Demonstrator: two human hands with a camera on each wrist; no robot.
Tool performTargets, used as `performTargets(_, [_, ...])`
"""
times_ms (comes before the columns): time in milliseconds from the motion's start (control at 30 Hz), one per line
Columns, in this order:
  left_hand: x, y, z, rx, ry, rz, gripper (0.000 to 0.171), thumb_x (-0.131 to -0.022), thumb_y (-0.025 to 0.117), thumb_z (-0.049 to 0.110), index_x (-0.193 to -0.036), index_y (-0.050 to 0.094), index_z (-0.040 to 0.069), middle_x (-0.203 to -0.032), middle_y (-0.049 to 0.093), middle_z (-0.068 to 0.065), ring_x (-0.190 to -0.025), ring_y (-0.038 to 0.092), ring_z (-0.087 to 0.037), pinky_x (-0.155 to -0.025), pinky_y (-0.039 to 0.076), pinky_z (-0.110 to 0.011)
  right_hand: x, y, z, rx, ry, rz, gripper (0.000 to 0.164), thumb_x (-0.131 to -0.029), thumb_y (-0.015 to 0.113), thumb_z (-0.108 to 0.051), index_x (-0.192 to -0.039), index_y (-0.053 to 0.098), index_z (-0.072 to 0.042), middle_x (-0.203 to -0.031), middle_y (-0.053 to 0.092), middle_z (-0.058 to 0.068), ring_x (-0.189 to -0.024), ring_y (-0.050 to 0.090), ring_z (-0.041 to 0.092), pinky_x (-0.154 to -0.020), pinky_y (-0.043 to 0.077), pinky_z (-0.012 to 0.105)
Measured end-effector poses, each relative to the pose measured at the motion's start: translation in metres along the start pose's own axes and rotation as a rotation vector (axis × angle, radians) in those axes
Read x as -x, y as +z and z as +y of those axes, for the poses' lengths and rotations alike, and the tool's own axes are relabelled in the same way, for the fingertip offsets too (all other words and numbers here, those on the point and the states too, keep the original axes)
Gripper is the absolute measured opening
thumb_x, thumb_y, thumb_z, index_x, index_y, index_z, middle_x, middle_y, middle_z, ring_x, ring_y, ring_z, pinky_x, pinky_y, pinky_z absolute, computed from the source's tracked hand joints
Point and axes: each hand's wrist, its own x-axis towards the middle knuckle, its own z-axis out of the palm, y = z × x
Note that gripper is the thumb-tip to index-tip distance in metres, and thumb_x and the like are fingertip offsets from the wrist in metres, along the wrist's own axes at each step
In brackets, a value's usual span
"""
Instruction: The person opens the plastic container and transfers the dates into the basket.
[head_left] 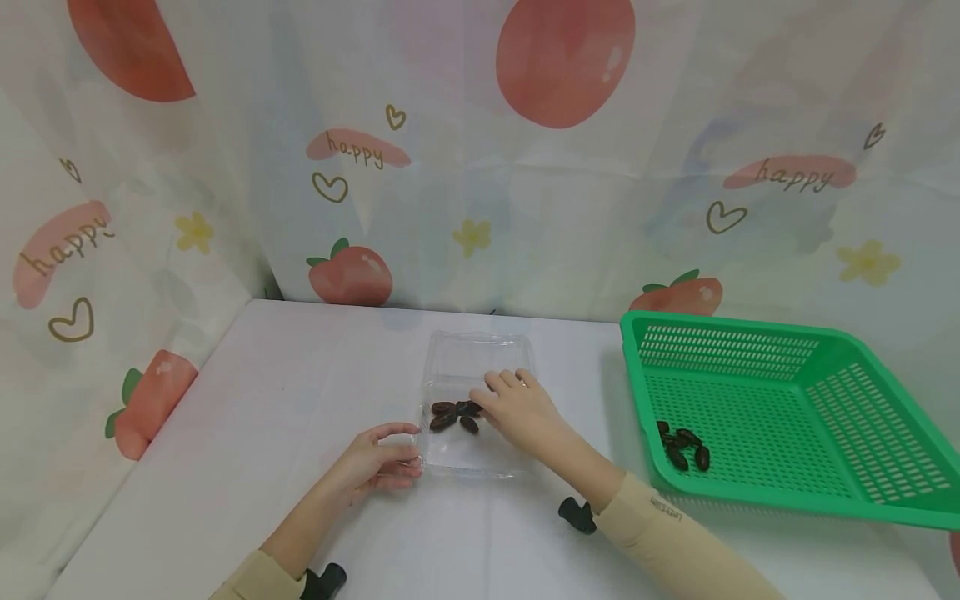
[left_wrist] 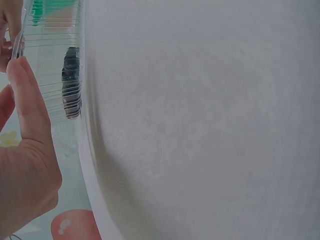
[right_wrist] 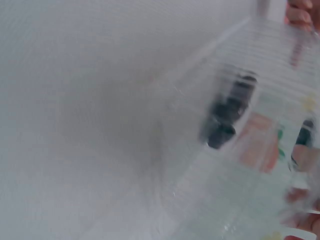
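Note:
A clear plastic clamshell box (head_left: 468, 454) lies open on the white table, its lid (head_left: 480, 354) folded back. Several dark brown dates (head_left: 444, 422) sit in its base. From the left, my left hand (head_left: 371, 462) holds the box's rim at the fingertips; the left wrist view shows a finger (left_wrist: 30, 105) against that rim. My right hand (head_left: 521, 412) reaches over the base from the right. In the blurred right wrist view a dark date (right_wrist: 302, 142) is between its fingertips, above the other dates (right_wrist: 230, 110).
A green plastic basket (head_left: 750, 492) stands on the right of the table. More dates (head_left: 682, 446) lie in its near left corner. A printed cloth (head_left: 465, 183) hangs behind and to the left of the table.

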Motion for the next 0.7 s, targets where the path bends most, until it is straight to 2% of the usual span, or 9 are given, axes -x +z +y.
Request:
performTargets(133, [0.000, 0.000, 0.000, -0.010, -0.002, 0.007, 0.050, -0.082, 0.067, 0.012, -0.127, 0.047, 0.002, -0.080, 0.068, -0.010, -0.072, 0.068, -0.019, -0.064, 0.056, -0.030, 0.008, -0.012, 0.009, -0.008, 0.041, 0.034, 0.018, -0.084, 0.066, -0.025, -0.098, 0.056, -0.021, -0.088, 0.049, 0.000, -0.080, 0.048, 0.019, -0.078, 0.042, 0.035])
performTargets(267, [0.000, 0.000, -0.001, -0.019, -0.001, 0.011, 0.049, -0.083, 0.066, 0.012, -0.127, 0.047, 0.002, -0.080, 0.068, -0.010, -0.072, 0.068, -0.019, -0.065, 0.056, -0.031, 0.019, -0.021, 0.017, 0.013, 0.092, 0.028, 0.020, -0.083, 0.067, -0.024, -0.100, 0.056, -0.021, -0.090, 0.051, 0.002, -0.082, 0.050, 0.021, -0.080, 0.043, 0.037])
performTargets(367, [0.001, 0.001, 0.000, -0.022, 0.002, 0.007, 0.049, -0.084, 0.065, 0.011, -0.127, 0.046, 0.002, -0.080, 0.068, -0.009, -0.072, 0.067, -0.019, -0.065, 0.056, -0.031, 0.028, -0.027, 0.025, 0.018, 0.147, 0.013, 0.021, -0.084, 0.067, -0.025, -0.101, 0.055, -0.021, -0.092, 0.052, 0.004, -0.086, 0.052, 0.023, -0.082, 0.043, 0.039])
performTargets(500, [0.002, 0.000, 0.000, -0.022, 0.008, -0.004, 0.050, -0.083, 0.065, 0.012, -0.128, 0.046, 0.002, -0.080, 0.068, -0.008, -0.072, 0.067, -0.019, -0.066, 0.056, -0.031, 0.042, -0.036, 0.038, -0.017, 0.227, 0.033, 0.022, -0.083, 0.068, -0.023, -0.100, 0.055, -0.019, -0.093, 0.052, 0.007, -0.086, 0.051, 0.026, -0.080, 0.042, 0.041])
performTargets(700, [0.002, 0.000, 0.000, -0.026, 0.016, -0.010, 0.051, -0.082, 0.067, 0.014, -0.127, 0.046, 0.002, -0.080, 0.068, -0.008, -0.073, 0.067, -0.019, -0.066, 0.056, -0.031, 0.067, -0.046, 0.058, -0.002, 0.331, 0.056, 0.025, -0.081, 0.069, -0.021, -0.101, 0.055, -0.016, -0.091, 0.052, 0.008, -0.086, 0.052, 0.028, -0.079, 0.042, 0.044])
